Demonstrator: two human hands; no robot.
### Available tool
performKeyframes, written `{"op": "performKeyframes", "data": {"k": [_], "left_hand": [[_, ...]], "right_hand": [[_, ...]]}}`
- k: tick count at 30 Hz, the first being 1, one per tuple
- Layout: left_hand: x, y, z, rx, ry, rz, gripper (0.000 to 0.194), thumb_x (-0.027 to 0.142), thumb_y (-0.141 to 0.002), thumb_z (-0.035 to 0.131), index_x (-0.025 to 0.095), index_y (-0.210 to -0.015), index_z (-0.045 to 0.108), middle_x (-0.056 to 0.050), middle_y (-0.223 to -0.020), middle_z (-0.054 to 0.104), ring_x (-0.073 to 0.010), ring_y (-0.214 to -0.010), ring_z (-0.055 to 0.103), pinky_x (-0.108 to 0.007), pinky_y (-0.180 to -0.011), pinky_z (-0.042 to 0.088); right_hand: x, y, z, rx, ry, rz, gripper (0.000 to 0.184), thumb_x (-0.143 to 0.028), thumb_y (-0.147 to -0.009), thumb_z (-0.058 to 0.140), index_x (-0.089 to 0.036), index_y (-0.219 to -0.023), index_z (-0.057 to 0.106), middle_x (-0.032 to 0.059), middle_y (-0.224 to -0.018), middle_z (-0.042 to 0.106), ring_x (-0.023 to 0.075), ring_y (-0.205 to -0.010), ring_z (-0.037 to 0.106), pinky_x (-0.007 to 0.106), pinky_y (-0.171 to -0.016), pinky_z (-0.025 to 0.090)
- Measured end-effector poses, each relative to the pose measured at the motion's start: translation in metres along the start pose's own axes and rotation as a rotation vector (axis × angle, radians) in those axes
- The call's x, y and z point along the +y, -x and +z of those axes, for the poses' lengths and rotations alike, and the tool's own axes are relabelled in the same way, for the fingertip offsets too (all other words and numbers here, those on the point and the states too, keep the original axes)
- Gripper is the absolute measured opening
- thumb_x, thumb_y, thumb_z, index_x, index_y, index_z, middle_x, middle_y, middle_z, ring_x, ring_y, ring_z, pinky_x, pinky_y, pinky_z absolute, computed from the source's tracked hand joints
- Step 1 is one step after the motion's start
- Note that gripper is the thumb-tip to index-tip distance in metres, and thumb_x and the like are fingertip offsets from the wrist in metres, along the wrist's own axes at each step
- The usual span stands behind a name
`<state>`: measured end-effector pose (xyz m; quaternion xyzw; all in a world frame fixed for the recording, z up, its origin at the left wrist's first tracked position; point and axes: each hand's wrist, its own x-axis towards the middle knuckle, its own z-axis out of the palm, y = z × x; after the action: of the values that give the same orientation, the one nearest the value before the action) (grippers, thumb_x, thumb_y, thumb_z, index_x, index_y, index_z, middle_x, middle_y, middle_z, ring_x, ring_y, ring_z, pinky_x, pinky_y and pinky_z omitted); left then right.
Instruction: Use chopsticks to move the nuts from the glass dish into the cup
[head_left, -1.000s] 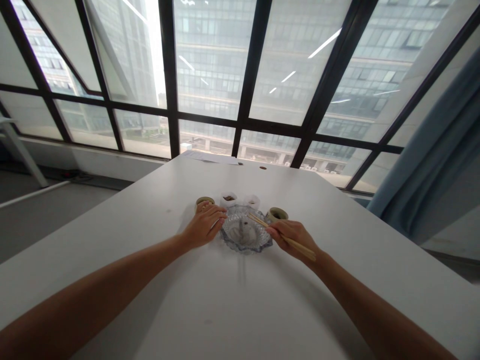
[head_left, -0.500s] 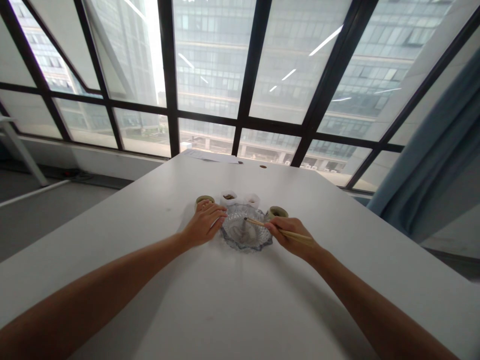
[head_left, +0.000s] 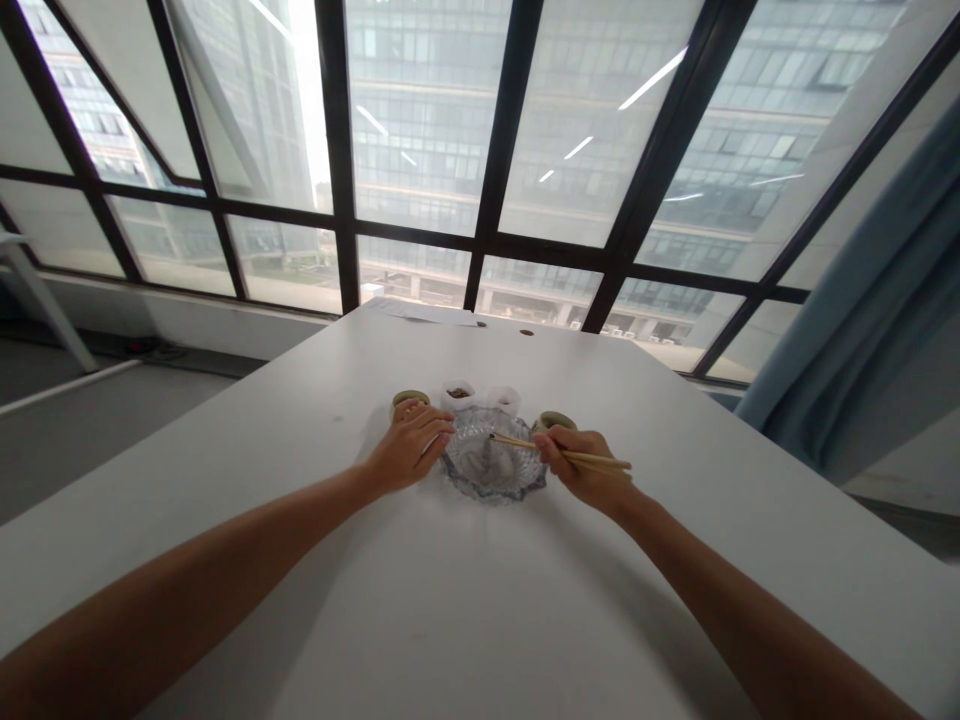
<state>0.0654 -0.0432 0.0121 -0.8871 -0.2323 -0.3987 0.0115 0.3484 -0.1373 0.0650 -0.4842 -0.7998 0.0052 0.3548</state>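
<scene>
My right hand (head_left: 581, 465) is closed around a pair of wooden chopsticks (head_left: 600, 461) at the right side of a clear glass bowl (head_left: 529, 490) with a scalloped rim. The chopstick tips are over the bowl, with a tiny dark bit at them, too small to name. My left hand (head_left: 409, 445) lies palm down at the bowl's left rim, fingers stretched out and seeming to touch it. Beyond those fingers stands a green cup (head_left: 410, 398), partly hidden. A second green cup (head_left: 553, 420) is just behind my right hand.
Behind the bowl stand two small white containers, one (head_left: 457, 395) with dark bits inside and one (head_left: 504, 400) with pale contents. Paper (head_left: 424, 313) lies at the far end of the white table (head_left: 450, 610). A blue curtain (head_left: 862, 300) hangs at the right by the windows.
My right hand has shifted slightly, and the rear ends of the chopsticks have risen and show more plainly apart. The tips stay over the bowl. My left hand is nearly still.
</scene>
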Motion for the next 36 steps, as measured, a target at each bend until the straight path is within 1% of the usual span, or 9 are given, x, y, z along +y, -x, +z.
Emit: {"op": "performKeyframes", "data": {"k": [3, 5, 11, 14, 16, 22, 29, 34, 36], "left_hand": [[0.0, 0.0, 0.0, 0.003, -0.004, 0.003, 0.029, 0.029, -0.104, 0.039, 0.022, -0.104, 0.067, -0.008, -0.117, 0.074, -0.0228, -0.11, 0.065, -0.051, -0.109, 0.032], [-0.001, 0.0, 0.001, 0.005, -0.008, -0.001, 0.029, 0.029, -0.104, 0.039, 0.022, -0.103, 0.067, -0.008, -0.117, 0.075, -0.0225, -0.11, 0.065, -0.05, -0.109, 0.032], [-0.002, 0.001, 0.002, 0.029, -0.012, 0.02, 0.025, 0.025, -0.103, 0.042, 0.022, -0.102, 0.066, -0.007, -0.116, 0.075, -0.0216, -0.11, 0.065, -0.049, -0.109, 0.031], [-0.003, 0.002, 0.002, 0.02, -0.015, 0.021, 0.026, 0.026, -0.103, 0.041, 0.022, -0.103, 0.067, -0.007, -0.117, 0.075, -0.0218, -0.11, 0.065, -0.049, -0.108, 0.032], [-0.003, 0.002, 0.002, 0.018, -0.011, 0.018, 0.027, 0.027, -0.103, 0.041, 0.022, -0.104, 0.067, -0.007, -0.117, 0.074, -0.022, -0.11, 0.065, -0.049, -0.108, 0.032], [-0.003, 0.001, 0.002, 0.015, -0.011, 0.01, 0.029, 0.028, -0.104, 0.039, 0.022, -0.104, 0.068, -0.007, -0.116, 0.074, -0.0221, -0.111, 0.064, -0.05, -0.11, 0.031], [-0.003, 0.002, 0.003, 0.008, -0.018, 0.011, 0.028, 0.027, -0.103, 0.041, 0.022, -0.105, 0.068, -0.007, -0.116, 0.074, -0.0218, -0.111, 0.064, -0.049, -0.11, 0.031], [-0.002, 0.001, 0.002, 0.004, -0.021, 0.008, 0.028, 0.028, -0.103, 0.041, 0.022, -0.104, 0.068, -0.008, -0.116, 0.074, -0.0222, -0.11, 0.064, -0.05, -0.11, 0.032], [-0.002, 0.0, 0.002, 0.007, -0.02, 0.013, 0.028, 0.028, -0.103, 0.04, 0.022, -0.104, 0.068, -0.008, -0.116, 0.075, -0.0221, -0.11, 0.064, -0.049, -0.109, 0.032]], "right_hand": [[-0.003, -0.001, -0.001, -0.042, 0.063, -0.039, 0.054, -0.053, -0.106, 0.035, -0.023, -0.062, 0.042, -0.0022, -0.053, 0.043, 0.0127, -0.048, 0.039, 0.028, -0.052, 0.031], [-0.005, -0.001, -0.001, -0.075, 0.099, -0.09, 0.052, -0.05, -0.107, 0.033, -0.023, -0.062, 0.04, -0.0027, -0.053, 0.042, 0.012, -0.047, 0.036, 0.028, -0.052, 0.028], [-0.011, -0.001, 0.001, -0.175, 0.22, -0.298, 0.048, -0.039, -0.109, 0.029, -0.022, -0.068, 0.045, -0.0005, -0.057, 0.048, 0.0129, -0.051, 0.04, 0.03, -0.055, 0.027], [-0.01, 0.0, 0.001, -0.174, 0.253, -0.355, 0.047, -0.036, -0.11, 0.029, -0.021, -0.068, 0.045, -0.0015, -0.057, 0.046, 0.0127, -0.05, 0.041, 0.029, -0.055, 0.027], [-0.008, 0.0, -0.001, -0.154, 0.262, -0.364, 0.046, -0.036, -0.11, 0.03, -0.022, -0.068, 0.044, -0.0022, -0.056, 0.045, 0.0124, -0.049, 0.04, 0.028, -0.054, 0.027], [-0.006, -0.002, -0.011, -0.072, 0.244, -0.317, 0.048, -0.042, -0.11, 0.031, -0.022, -0.067, 0.041, -0.0032, -0.054, 0.044, 0.011, -0.046, 0.038, 0.026, -0.05, 0.026], [-0.01, -0.004, -0.015, -0.043, 0.148, -0.129, 0.054, -0.051, -0.106, 0.034, -0.022, -0.061, 0.044, -0.0025, -0.051, 0.044, 0.011, -0.044, 0.039, 0.026, -0.046, 0.028], [-0.011, -0.004, -0.009, 0.053, 0.014, 0.033, 0.054, -0.054, -0.104, 0.039, -0.023, -0.061, 0.05, 0.0016, -0.054, 0.054, 0.0143, -0.05, 0.051, 0.026, -0.048, 0.037], [-0.012, -0.004, -0.006, 0.077, -0.043, 0.077, 0.055, -0.055, -0.103, 0.039, -0.023, -0.061, 0.051, 0.0025, -0.055, 0.056, 0.0155, -0.052, 0.054, 0.027, -0.048, 0.04]]}}
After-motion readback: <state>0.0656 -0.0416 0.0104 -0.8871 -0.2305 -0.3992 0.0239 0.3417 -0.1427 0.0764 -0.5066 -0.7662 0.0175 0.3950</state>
